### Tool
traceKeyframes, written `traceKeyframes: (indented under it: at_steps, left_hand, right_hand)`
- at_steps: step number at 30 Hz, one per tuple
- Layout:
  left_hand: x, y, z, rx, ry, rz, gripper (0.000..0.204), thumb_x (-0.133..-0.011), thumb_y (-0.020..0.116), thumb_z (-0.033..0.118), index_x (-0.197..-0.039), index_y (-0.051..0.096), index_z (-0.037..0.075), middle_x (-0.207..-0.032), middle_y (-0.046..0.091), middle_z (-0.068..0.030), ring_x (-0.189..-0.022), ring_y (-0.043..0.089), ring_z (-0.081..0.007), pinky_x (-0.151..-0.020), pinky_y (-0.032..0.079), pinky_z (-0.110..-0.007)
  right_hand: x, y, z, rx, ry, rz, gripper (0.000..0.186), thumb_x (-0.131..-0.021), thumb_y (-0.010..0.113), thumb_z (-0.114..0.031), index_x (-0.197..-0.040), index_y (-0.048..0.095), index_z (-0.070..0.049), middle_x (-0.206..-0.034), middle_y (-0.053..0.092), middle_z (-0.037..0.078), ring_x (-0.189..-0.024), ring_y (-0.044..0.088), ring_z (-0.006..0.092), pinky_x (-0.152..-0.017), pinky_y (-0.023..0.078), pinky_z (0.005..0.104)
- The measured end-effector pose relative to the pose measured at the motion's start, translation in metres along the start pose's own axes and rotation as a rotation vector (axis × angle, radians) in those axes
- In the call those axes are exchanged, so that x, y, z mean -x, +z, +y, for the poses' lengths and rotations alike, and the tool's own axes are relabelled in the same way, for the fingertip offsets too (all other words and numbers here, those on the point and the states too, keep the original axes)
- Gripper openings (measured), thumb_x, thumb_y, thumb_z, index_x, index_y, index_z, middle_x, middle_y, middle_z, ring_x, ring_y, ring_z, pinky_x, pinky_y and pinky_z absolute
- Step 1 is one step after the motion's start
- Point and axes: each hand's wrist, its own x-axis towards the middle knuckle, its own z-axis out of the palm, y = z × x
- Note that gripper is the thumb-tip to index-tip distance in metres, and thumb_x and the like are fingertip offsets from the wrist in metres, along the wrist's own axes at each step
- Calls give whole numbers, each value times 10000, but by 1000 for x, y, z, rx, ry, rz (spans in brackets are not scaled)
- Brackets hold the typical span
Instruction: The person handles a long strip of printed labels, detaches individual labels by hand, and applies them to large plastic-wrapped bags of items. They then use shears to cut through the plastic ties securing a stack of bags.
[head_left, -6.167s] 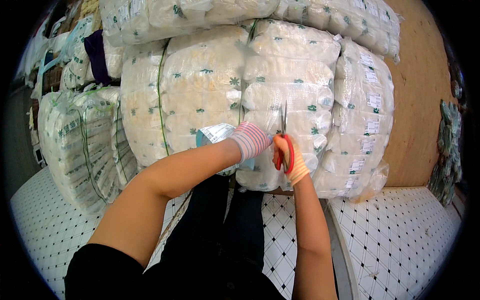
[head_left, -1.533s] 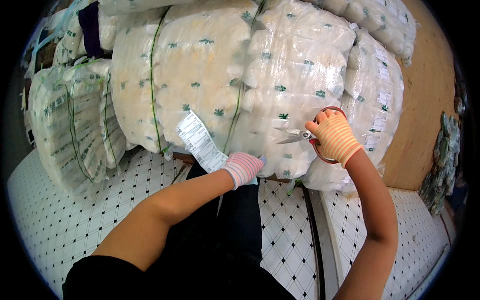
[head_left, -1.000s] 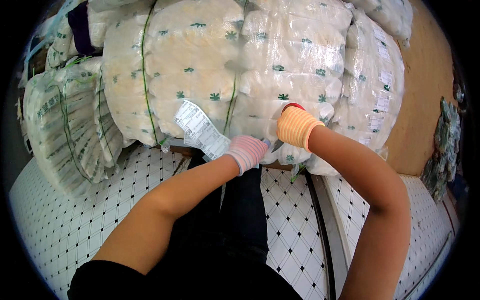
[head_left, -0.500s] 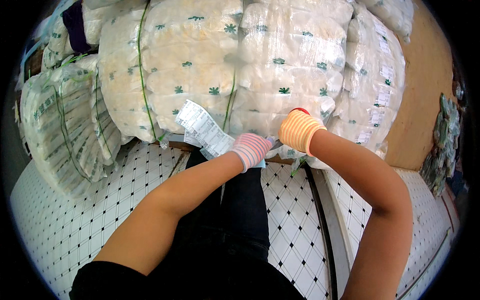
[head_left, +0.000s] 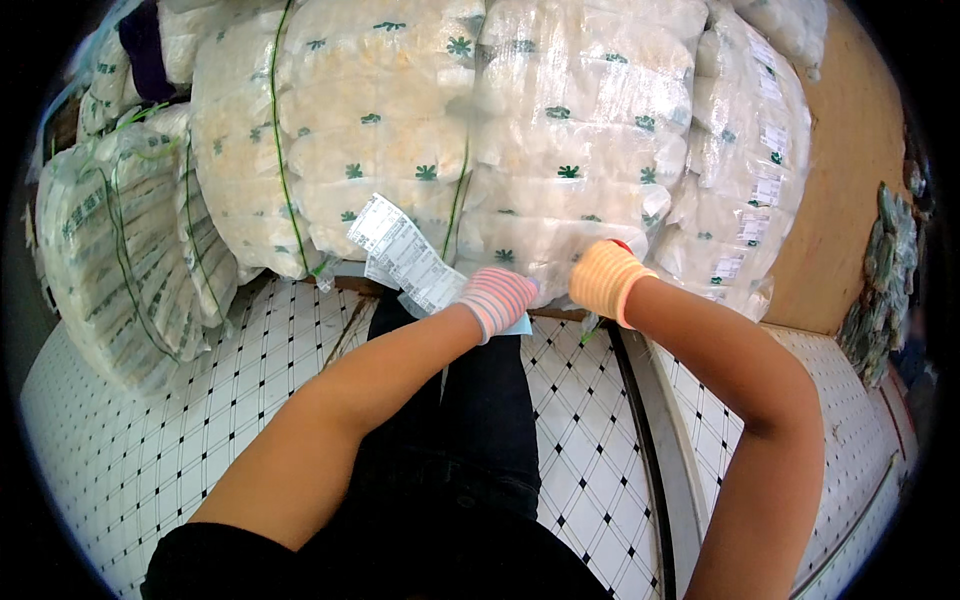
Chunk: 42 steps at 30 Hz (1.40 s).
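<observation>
My left hand (head_left: 497, 302), in a pink and grey striped glove, is closed around a strip of white printed labels (head_left: 405, 255) that hangs out toward the upper left. A bit of light blue paper (head_left: 521, 325) shows below the same fist. My right hand (head_left: 606, 284), in a yellow and orange striped glove, is closed around a red-edged object (head_left: 621, 244), mostly hidden, so its kind is unclear. Both hands are low in front of a large plastic-wrapped bale (head_left: 567, 140) of white packs with green prints. A small gap separates them.
Another wrapped bale (head_left: 375, 130), bound with green cord (head_left: 279, 130), adjoins on the left. A smaller tied bundle (head_left: 110, 260) leans at far left. White labels (head_left: 766, 190) sit on the right-hand packs, beside a brown board (head_left: 845, 180). A dark floor strip (head_left: 641, 440) crosses the patterned tiles.
My right hand has moved slightly right and down, widening the gap between my hands. A greyish piece seen between them no longer shows. My left hand keeps the label strip nearly in place.
</observation>
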Motion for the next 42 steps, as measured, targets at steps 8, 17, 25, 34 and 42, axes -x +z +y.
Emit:
traceKeyframes:
  at_steps: [8, 17, 25, 34, 42]
  left_hand:
    - [-1, 30, 2, 153, -166, 58, 202, -794, 396, 126, -758, 542, -8, -734, 587, -189, -725, 584, -324, -576, 456, -420]
    - [18, 29, 8, -2, -36, 49, 125, -735, 481, 88, -827, 532, 21, -699, 596, -144, -661, 605, -291, -509, 468, -409]
    - [18, 26, 12, -16, -53, 40, 126, -719, 483, 86, -818, 534, 29, -670, 584, -150, -641, 593, -312, -513, 457, -414]
    - [50, 15, -20, -108, -88, 5, 148, -640, 537, 69, -774, 560, 11, -661, 585, -160, -647, 592, -315, -521, 462, -405]
    - [45, 31, -68, -121, -236, -40, 137, -685, 496, 38, -810, 551, 37, -692, 573, -184, -693, 576, -351, -562, 452, -432]
  right_hand:
    - [25, 30, -15, -46, 259, 119, 334, -710, 554, -263, -961, 494, -51, -918, 529, 149, -870, 513, 286, -738, 376, 365]
    - [0, 37, -18, -6, 183, 120, 280, -712, 542, -218, -939, 531, -54, -923, 554, 147, -890, 527, 283, -744, 395, 365]
    - [-26, 42, -21, -20, 67, 70, 188, -693, 561, -162, -849, 613, -73, -814, 614, 104, -804, 588, 235, -623, 444, 351]
    - [-26, 57, -44, -168, 112, 144, 169, -720, 517, -113, -814, 656, -93, -790, 639, 77, -752, 617, 235, -548, 472, 364]
    - [17, 88, -83, -667, 633, 355, 316, -679, 585, -270, -925, 515, -85, -838, 562, 149, -821, 547, 299, -699, 423, 397]
